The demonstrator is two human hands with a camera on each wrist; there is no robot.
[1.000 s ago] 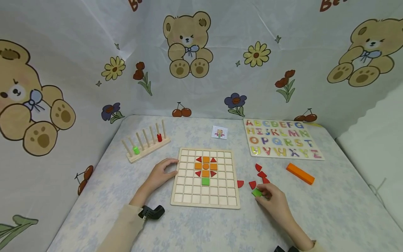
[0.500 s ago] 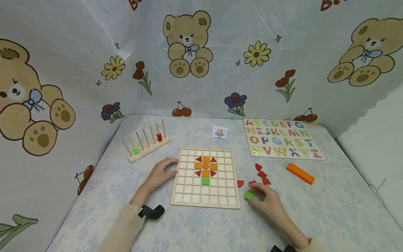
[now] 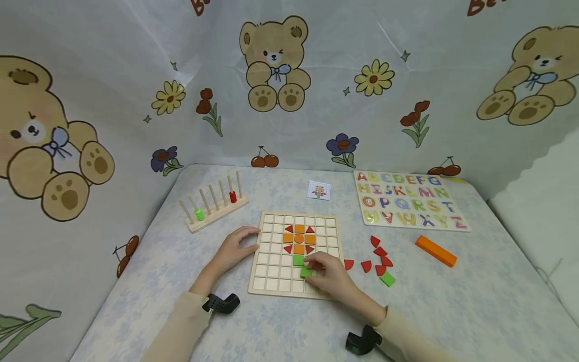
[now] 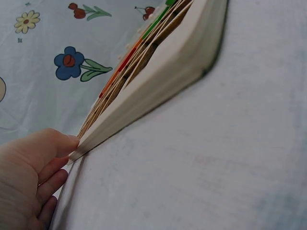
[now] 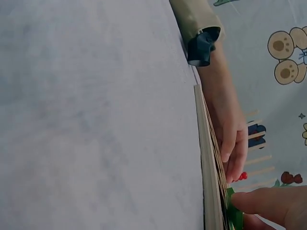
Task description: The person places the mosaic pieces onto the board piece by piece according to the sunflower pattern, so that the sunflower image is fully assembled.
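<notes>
The left hand (image 3: pixel 233 250) rests at the left edge of a square wooden grid board (image 3: pixel 273 272), its thumb and fingertips touching the rim. Between thumb and fingers, the right hand (image 3: pixel 335 275) pinches a green square tile (image 3: pixel 305 272) over the board's lower middle. Just above that tile, a second green tile (image 3: pixel 298 260) lies in a cell. Higher in the grid, orange squares surround an orange round piece (image 3: pixel 299 239), with red triangles (image 3: pixel 288 249) at the corners. In the right wrist view the held green tile (image 5: pixel 233 211) is close to the board surface; whether it touches is unclear.
Right of the board lie several red pieces (image 3: pixel 380 251), a loose green tile (image 3: pixel 387 278) and an orange bar (image 3: pixel 436 251). Behind are an alphabet board (image 3: pixel 409 201), a small pattern card (image 3: pixel 319 190) and a wooden peg rack (image 3: pixel 217 211) with green and red rings.
The right hand has carried the green tile leftward from beside the red pieces to over the board. Another green tile now shows where that hand was. The left hand stays at the board's edge.
</notes>
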